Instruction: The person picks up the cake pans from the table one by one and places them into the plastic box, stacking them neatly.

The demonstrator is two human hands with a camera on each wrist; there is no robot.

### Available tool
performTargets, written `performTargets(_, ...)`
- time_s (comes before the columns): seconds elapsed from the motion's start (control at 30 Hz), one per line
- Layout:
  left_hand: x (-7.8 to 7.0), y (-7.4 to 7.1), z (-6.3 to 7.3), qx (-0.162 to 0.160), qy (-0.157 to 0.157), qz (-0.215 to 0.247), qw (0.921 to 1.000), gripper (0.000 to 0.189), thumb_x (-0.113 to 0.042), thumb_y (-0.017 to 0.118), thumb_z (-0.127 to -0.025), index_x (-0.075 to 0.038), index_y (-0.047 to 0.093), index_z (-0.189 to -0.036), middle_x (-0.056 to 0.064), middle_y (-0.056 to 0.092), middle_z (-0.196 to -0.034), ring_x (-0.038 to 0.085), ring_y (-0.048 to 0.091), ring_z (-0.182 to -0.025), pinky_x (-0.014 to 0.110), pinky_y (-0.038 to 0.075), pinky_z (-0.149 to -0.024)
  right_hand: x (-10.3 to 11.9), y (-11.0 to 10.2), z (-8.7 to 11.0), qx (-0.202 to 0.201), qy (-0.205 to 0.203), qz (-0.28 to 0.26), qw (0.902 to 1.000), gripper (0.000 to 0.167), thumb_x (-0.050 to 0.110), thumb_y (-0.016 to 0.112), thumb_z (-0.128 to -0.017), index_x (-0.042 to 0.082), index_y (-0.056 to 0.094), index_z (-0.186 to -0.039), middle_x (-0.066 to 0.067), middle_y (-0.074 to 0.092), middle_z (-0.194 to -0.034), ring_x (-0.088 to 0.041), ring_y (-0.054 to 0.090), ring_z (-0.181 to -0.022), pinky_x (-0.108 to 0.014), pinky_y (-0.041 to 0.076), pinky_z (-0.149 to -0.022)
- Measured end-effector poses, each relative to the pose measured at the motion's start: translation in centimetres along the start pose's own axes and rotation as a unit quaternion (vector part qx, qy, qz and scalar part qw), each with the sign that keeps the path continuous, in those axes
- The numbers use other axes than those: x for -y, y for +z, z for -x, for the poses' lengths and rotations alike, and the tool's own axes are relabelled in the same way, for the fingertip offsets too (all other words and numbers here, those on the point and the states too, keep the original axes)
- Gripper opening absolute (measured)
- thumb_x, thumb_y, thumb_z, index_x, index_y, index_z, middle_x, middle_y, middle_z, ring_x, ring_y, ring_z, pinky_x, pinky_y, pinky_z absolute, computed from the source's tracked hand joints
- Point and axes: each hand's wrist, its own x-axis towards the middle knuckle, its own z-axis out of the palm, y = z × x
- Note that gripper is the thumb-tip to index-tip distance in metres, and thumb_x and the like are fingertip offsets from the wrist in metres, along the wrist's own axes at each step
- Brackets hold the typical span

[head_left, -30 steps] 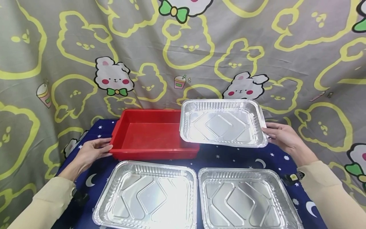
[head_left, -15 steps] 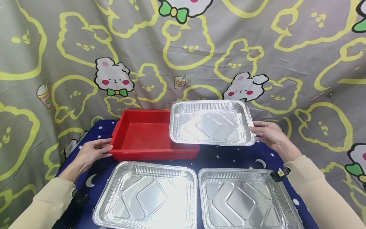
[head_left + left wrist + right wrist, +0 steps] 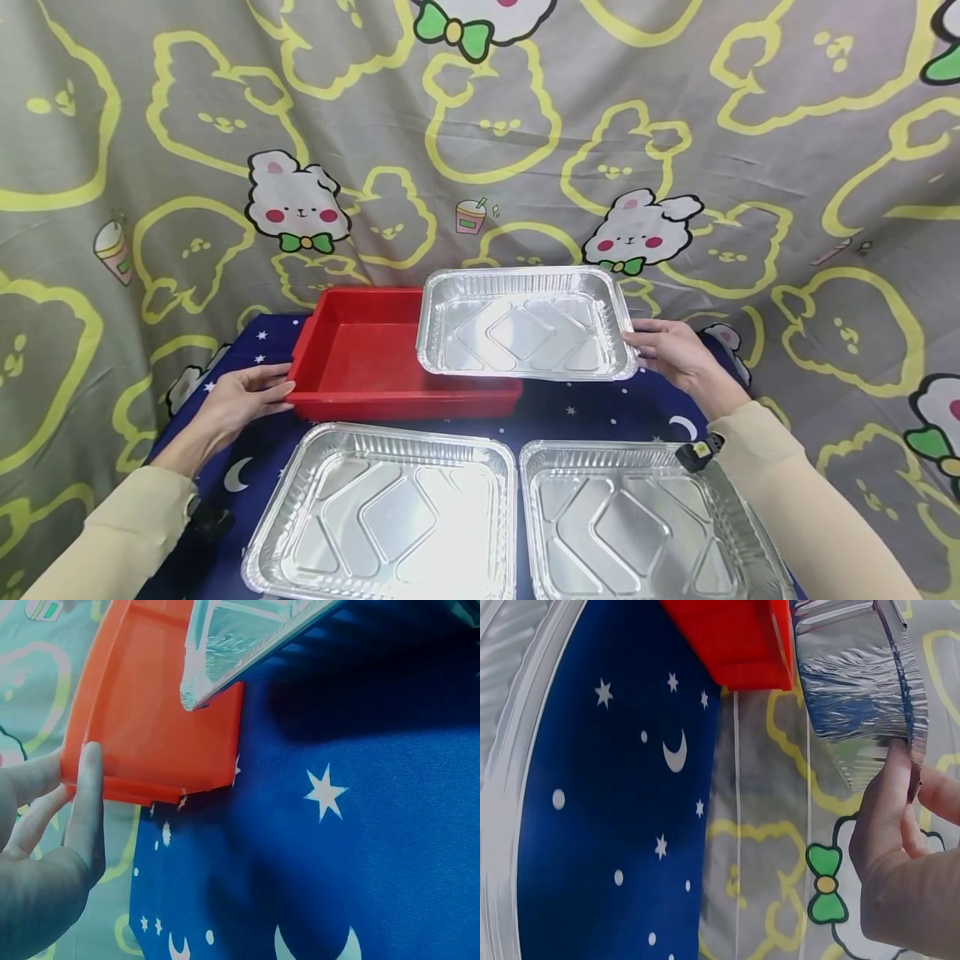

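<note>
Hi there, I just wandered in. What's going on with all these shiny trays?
A person's right hand pinches one end of an aluminum foil tray, holding it up partly over the right side of a red plastic tray. Their left hand grips the red one at its near left corner. Two more foil trays, one on the left and one on the right, sit side by side closer to the person, on a blue star-and-moon tablecloth.
</note>
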Motion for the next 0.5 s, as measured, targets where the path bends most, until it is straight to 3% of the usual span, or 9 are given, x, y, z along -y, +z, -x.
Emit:
performTargets(0.2, 0.2, -0.1, -0.1, -0.002, 0.000, 0.005, 1.0000, 0.068, -0.014, 0.067, -0.104, 0.010, 0.035, -0.159, 0.030, 0.059, -0.145, -0.001, 0.075, -0.092, 0.032, 0.066, -0.090, -0.3, 1.2, -0.7, 0.002, -0.005, 0.011, 0.9999, 0.066, 0.006, 0.065, -0.103, -0.014, 0.031, -0.156, 0.013, 0.075, -0.090, -0.003, 0.074, -0.083, -0.022, 0.063, -0.075)
performTargets(0.5, 0.3, -0.2, -0.1, 0.002, 0.003, 0.012, 0.9999, 0.072, -0.016, 0.069, -0.103, 0.010, 0.034, -0.160, 0.007, 0.069, -0.128, 0.000, 0.076, -0.092, 0.033, 0.066, -0.091, -0.4, 2.7, -1.4, 0.004, -0.004, -0.013, 0.9999, 0.055, 0.002, 0.063, -0.103, -0.011, 0.038, -0.149, 0.011, 0.074, -0.087, -0.004, 0.073, -0.080, -0.022, 0.063, -0.073)
